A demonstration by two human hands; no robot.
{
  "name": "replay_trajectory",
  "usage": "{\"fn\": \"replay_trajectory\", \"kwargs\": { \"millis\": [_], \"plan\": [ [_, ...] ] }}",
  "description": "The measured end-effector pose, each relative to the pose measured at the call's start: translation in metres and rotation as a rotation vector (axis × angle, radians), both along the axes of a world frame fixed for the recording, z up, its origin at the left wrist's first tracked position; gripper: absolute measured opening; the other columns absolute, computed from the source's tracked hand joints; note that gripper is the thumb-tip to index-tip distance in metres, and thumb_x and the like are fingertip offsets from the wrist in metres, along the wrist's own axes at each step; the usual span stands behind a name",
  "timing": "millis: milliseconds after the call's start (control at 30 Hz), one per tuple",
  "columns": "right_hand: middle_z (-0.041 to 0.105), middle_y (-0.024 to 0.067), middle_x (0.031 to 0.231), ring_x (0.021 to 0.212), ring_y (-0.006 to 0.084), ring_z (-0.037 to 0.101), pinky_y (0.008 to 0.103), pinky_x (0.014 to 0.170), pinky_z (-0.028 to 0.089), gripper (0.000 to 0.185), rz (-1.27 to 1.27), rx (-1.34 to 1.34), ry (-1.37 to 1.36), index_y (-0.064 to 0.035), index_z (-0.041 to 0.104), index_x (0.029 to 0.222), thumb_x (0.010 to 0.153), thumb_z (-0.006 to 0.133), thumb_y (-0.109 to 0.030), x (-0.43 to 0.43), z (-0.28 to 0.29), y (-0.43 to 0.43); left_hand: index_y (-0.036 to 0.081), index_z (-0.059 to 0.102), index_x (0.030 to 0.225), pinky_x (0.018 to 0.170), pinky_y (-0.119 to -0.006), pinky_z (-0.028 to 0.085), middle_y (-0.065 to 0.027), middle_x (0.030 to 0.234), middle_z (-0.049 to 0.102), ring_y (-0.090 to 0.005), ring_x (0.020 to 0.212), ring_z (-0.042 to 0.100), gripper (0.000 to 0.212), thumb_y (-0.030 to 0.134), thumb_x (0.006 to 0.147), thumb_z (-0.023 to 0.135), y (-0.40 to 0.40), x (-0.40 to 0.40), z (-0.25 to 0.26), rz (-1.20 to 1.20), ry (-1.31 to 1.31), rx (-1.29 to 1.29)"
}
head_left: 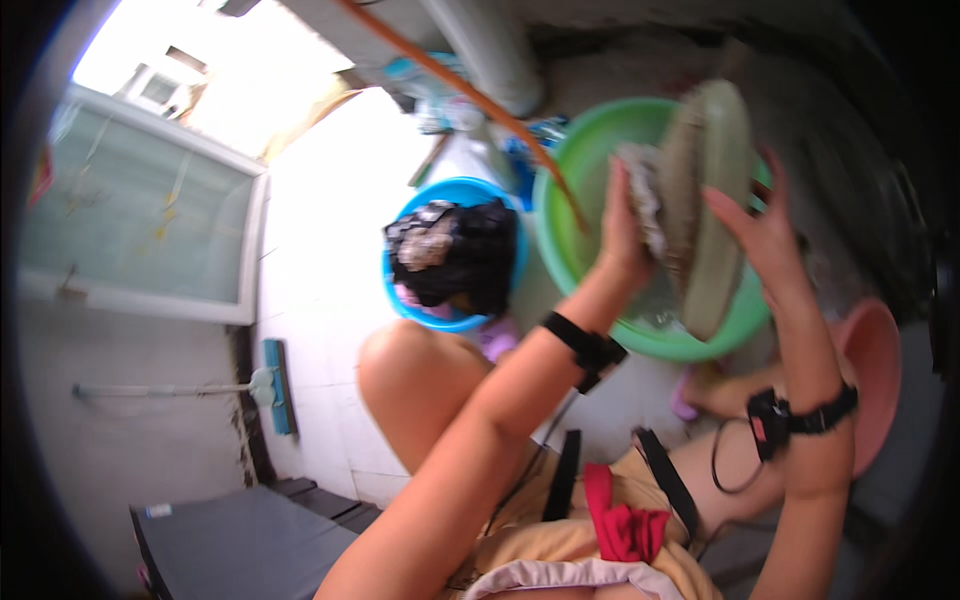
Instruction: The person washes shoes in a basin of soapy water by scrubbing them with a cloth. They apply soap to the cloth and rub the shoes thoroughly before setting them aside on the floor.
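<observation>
Above a green plastic basin [550, 247], my two hands hold a long, tapered, pale-green board-like object [720, 255]. Its left-facing side [679, 187] is brown, and blur hides exactly what it is. My left hand [626, 240] presses a bunched grey-white piece, apparently cloth [645, 187], against that brown side. On the other side, my right hand [769, 232] grips the pale-green surface with thumb and fingers spread. Some water [660, 319] shows low in the basin. An orange hose [469, 94] hangs down with its end inside the basin.
Left of the green basin stands a blue basin [450, 328] heaped with dark clothes [487, 255]. A pink basin [877, 375] is beside my right forearm. Bottles [465, 116] and a white pipe [491, 60] are behind. A sponge mop [279, 386] and grey box-like object [247, 540] lie left.
</observation>
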State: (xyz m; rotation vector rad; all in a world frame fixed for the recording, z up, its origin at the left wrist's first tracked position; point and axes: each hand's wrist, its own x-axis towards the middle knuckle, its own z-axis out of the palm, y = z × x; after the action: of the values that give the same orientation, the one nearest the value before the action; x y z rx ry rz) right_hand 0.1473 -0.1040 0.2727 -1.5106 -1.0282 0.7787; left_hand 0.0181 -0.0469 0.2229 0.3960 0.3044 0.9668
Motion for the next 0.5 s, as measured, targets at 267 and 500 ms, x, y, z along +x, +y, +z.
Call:
{"fn": "replay_trajectory", "kwargs": {
  "millis": [267, 500],
  "plan": [
    [0.038, 0.0146, 0.124, 0.113, 0.0228, 0.04, 0.0322, 0.092, 0.034, 0.083, 0.071, 0.164, -0.273, -0.0041, 0.019, 0.132, 0.069, 0.07, -0.021, 0.002, -0.018, 0.007, 0.009, 0.027, 0.13, 0.094, -0.029, 0.03, -0.0084, 0.123, 0.039, -0.0174, 0.112, 0.038, 0.062, 0.04, 0.083, 0.053, -0.003, 0.013, 0.0, 0.112, 0.171, 0.277],
    [0.036, 0.0115, 0.127, 0.116, 0.0221, 0.036, 0.0323, 0.095, 0.03, 0.082, 0.248, 0.029, -0.021, -0.0057, 0.02, 0.134, 0.069, 0.068, -0.02, -0.007, -0.005, 0.0, 0.002, 0.05, 0.103, 0.074, -0.022, 0.04, -0.0021, 0.093, 0.055, -0.0081, 0.083, 0.05, 0.037, 0.036, 0.087, 0.047, -0.007, 0.015, 0.002, 0.184, 0.246, 0.28]
  ]
}}
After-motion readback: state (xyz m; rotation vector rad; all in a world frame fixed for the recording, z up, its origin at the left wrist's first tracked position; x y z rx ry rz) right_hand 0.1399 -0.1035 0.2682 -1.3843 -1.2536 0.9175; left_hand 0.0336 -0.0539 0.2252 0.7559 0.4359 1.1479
